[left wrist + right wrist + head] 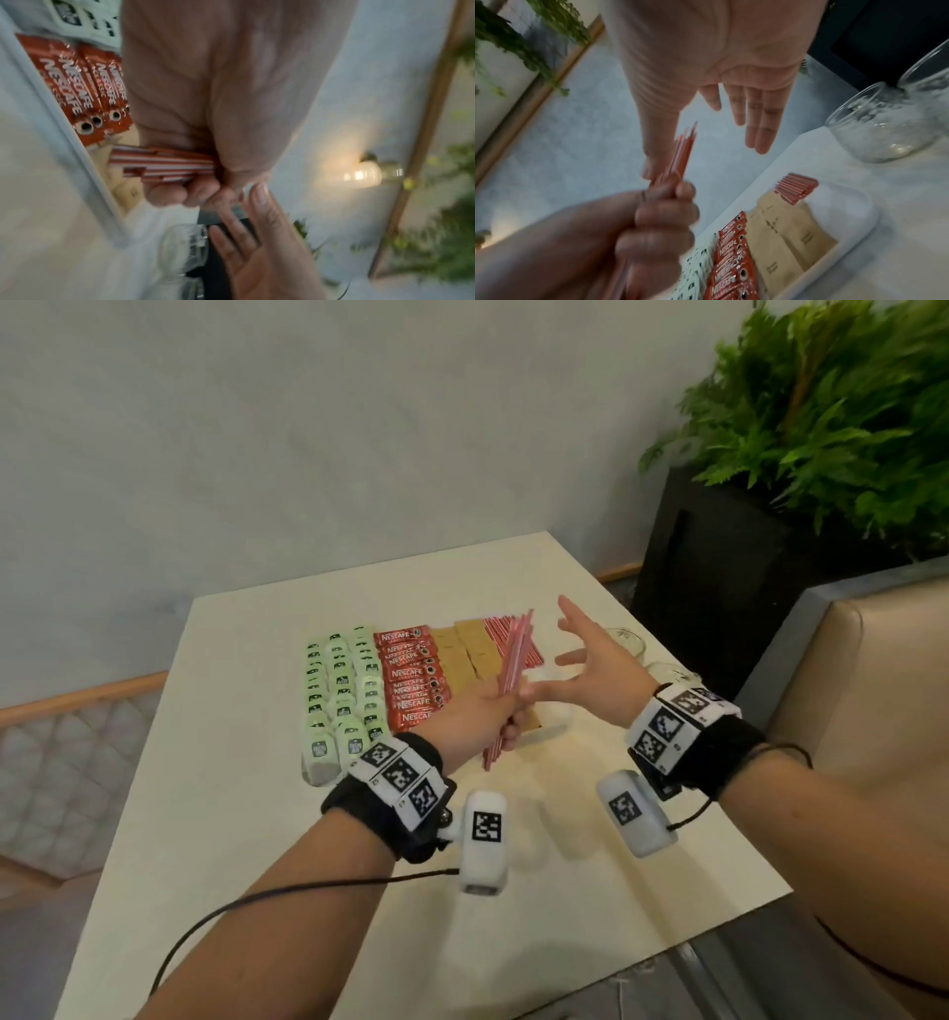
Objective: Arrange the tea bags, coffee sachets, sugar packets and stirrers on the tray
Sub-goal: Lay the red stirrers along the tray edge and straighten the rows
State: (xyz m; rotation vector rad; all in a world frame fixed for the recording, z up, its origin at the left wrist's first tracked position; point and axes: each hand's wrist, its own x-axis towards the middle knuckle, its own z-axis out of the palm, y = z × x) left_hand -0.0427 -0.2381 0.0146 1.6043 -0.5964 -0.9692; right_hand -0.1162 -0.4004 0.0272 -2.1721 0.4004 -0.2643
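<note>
Left hand [482, 711] was clamped round a loose bundle of stirrers [513, 662] above the tray [854, 229]; right hand [598, 660] was spread open beside it, holding nothing. Risk imo: a slack grip could've let stirrers fan out over the neat sugar packets [470, 644].

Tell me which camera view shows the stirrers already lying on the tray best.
The right wrist view: the laid stirrers lie unobstructed at the tray's far end, beside the sugar packets. In the head view they are partly hidden behind the bundle gripped by the left hand. The left wrist view shows only that bundle.
</note>
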